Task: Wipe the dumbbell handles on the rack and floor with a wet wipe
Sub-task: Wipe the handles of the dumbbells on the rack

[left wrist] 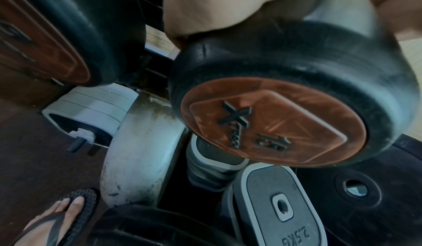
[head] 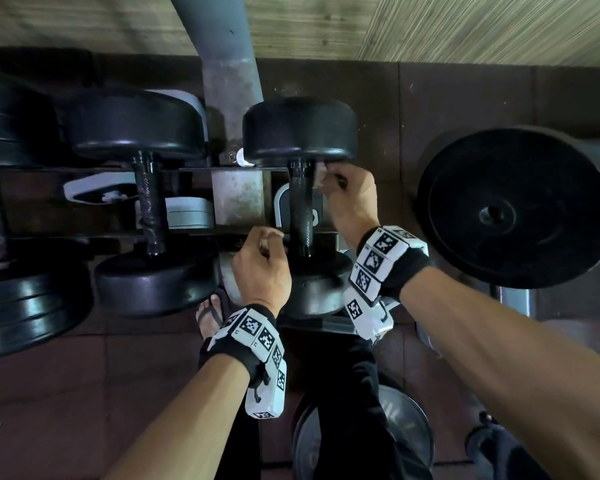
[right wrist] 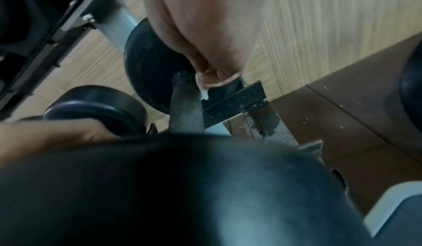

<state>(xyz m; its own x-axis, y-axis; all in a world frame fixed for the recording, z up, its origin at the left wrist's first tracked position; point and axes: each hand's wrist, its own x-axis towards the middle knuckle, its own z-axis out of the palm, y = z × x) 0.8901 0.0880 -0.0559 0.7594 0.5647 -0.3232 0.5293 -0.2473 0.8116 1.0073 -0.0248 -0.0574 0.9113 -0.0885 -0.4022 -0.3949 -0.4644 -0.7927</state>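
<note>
Beside the handle (head: 300, 202), right hand (head: 352, 199) pinches wipe (head: 321, 178) (seemingly touching); left hand (head: 260, 268) curled, apparently empty.

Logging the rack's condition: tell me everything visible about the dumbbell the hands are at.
The dumbbell lies across the rack rails, its dark knurled handle running between two round black rubber heads. The near head's worn orange end cap reads "15". The right hand pinches a white wet wipe beside the handle's far end, by the far head. The left hand, fingers curled, sits at the near head; whether it grips is unclear.
</note>
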